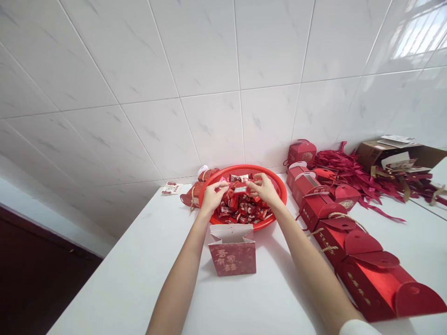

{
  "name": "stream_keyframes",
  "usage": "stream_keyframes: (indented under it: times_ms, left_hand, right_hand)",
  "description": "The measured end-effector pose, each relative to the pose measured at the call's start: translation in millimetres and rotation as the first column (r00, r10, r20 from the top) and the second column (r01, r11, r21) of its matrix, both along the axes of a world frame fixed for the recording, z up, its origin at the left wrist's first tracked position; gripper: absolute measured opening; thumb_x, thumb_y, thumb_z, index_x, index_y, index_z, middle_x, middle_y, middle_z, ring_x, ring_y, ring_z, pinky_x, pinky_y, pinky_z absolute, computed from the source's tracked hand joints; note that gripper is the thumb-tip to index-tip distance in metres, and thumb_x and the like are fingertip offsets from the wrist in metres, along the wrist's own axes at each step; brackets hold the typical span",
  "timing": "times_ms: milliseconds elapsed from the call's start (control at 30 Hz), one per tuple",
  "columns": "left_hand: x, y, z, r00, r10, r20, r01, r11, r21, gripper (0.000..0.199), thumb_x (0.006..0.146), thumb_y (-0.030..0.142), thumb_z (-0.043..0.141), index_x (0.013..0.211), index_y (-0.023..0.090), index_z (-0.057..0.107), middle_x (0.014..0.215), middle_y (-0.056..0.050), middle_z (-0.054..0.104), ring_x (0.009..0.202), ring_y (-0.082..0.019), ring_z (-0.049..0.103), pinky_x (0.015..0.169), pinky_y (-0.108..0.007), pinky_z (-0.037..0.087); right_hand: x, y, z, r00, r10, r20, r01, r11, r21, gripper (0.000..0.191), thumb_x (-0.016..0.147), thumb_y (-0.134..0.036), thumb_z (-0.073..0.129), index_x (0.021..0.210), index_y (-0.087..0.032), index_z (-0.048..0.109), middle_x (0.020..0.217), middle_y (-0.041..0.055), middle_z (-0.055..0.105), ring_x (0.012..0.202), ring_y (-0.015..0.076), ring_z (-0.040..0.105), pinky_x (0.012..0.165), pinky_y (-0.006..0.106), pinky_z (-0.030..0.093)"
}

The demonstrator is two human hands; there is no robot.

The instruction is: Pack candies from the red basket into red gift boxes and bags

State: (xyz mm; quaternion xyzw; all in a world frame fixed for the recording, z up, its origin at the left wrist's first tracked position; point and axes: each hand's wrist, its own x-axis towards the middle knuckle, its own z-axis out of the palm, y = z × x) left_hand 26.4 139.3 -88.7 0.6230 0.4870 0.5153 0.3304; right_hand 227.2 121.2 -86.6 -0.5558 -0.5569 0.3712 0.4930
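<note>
A red plastic basket (283, 201) holds a heap of candies in red wrappers (244, 210). Above the heap, my right hand (264, 190) pinches a red-wrapped candy (240, 188) with a pale patch on it, a little blurred. My left hand (213, 196) is over the basket's left side, thumb and fingers closed at a small pink-wrapped candy (224, 180), partly hidden by the fingers. In front of the basket, between my forearms, an open red paper gift box (233, 258) with pale lettering stands upright. Its inside bottom is hidden.
Along the right runs a row of red gift boxes (323, 228), several with rope handles. Behind them lie dark red ribbons (344, 170) and a cardboard box (373, 156). Small red pouches (193, 195) and printed cards (171, 188) sit left of the basket. A tiled wall (209, 125) borders the white table (139, 260).
</note>
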Motion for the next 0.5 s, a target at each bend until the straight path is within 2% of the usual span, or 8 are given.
stream_keyframes:
  times_ms: [67, 100, 167, 200, 267, 367, 500]
  left_hand:
    - [0, 0, -0.4, 1.000, 0.002, 0.009, -0.002, 1.000, 0.003, 0.018, 0.073, 0.028, 0.071, 0.086, 0.017, 0.077, 0.096, -0.007, 0.078, 0.100, -0.026, 0.070, 0.099, -0.040, 0.049]
    - [0, 0, -0.8, 1.000, 0.001, 0.011, -0.001, 1.000, -0.001, 0.018, 0.073, 0.029, 0.071, 0.085, 0.017, 0.077, 0.095, -0.007, 0.078, 0.100, -0.026, 0.070, 0.098, -0.040, 0.049]
    - [1, 0, -1.6, 1.000, -0.002, 0.010, 0.002, 1.000, -0.016, 0.018, 0.072, 0.030, 0.072, 0.083, 0.017, 0.077, 0.094, -0.007, 0.078, 0.099, -0.026, 0.069, 0.097, -0.039, 0.049]
    - [1, 1, -1.9, 1.000, -0.004, 0.011, 0.004, 1.000, -0.022, 0.018, 0.071, 0.030, 0.072, 0.083, 0.017, 0.076, 0.094, -0.007, 0.078, 0.099, -0.026, 0.069, 0.097, -0.039, 0.049]
    - [1, 1, -2.1, 1.000, -0.009, 0.016, 0.009, 1.000, -0.023, 0.019, 0.070, 0.030, 0.072, 0.083, 0.017, 0.076, 0.093, -0.007, 0.078, 0.099, -0.026, 0.069, 0.097, -0.038, 0.049]
    - [1, 0, -1.6, 1.000, -0.017, 0.015, 0.017, 1.000, -0.018, 0.018, 0.069, 0.029, 0.071, 0.082, 0.017, 0.076, 0.093, -0.006, 0.078, 0.097, -0.026, 0.069, 0.096, -0.038, 0.049]
    - [1, -2, -0.5, 1.000, -0.028, -0.001, 0.028, 0.999, -0.041, 0.017, 0.069, 0.031, 0.072, 0.077, 0.017, 0.076, 0.089, -0.007, 0.077, 0.093, -0.026, 0.070, 0.093, -0.039, 0.051]
  right_hand:
    - [1, 2, -1.2, 0.999, -0.016, -0.038, 0.016, 1.000, 0.012, 0.050, 0.083, -0.042, 0.065, 0.125, -0.019, 0.052, 0.106, 0.0096, 0.069, 0.086, 0.0216, 0.069, 0.073, 0.032, 0.055]
    - [2, 3, -0.9, 0.999, -0.034, 0.038, 0.033, 0.999, 0.024, 0.050, 0.082, -0.040, 0.066, 0.126, -0.019, 0.053, 0.111, 0.0110, 0.069, 0.093, 0.0228, 0.069, 0.079, 0.034, 0.054]
    - [3, 1, 1.2, 0.966, -0.051, 0.254, 0.042, 0.998, 0.040, 0.039, 0.082, -0.033, 0.064, 0.118, -0.018, 0.060, 0.113, 0.0112, 0.069, 0.103, 0.0244, 0.066, 0.086, 0.034, 0.051]
    - [4, 0, 2.9, 0.939, -0.029, 0.343, 0.019, 0.999, 0.033, 0.029, 0.083, -0.029, 0.062, 0.110, -0.018, 0.064, 0.109, 0.0103, 0.071, 0.102, 0.0241, 0.067, 0.086, 0.033, 0.050]
    - [3, -4, 6.2, 0.894, 0.067, 0.443, -0.066, 0.998, -0.018, 0.014, 0.084, -0.021, 0.057, 0.091, -0.018, 0.068, 0.090, 0.0071, 0.073, 0.088, 0.0215, 0.069, 0.080, 0.029, 0.050]
    - [0, -9, 8.2, 0.840, 0.214, 0.499, -0.189, 0.977, -0.101, 0.011, 0.080, -0.014, 0.060, 0.072, -0.018, 0.067, 0.068, 0.0023, 0.069, 0.069, 0.0172, 0.066, 0.067, 0.025, 0.047]
    - [-2, -10, 4.7, 0.739, 0.326, 0.589, -0.262, 0.945, -0.195, 0.013, 0.073, -0.011, 0.069, 0.062, -0.017, 0.065, 0.066, 0.0014, 0.066, 0.066, 0.0156, 0.061, 0.061, 0.024, 0.041]
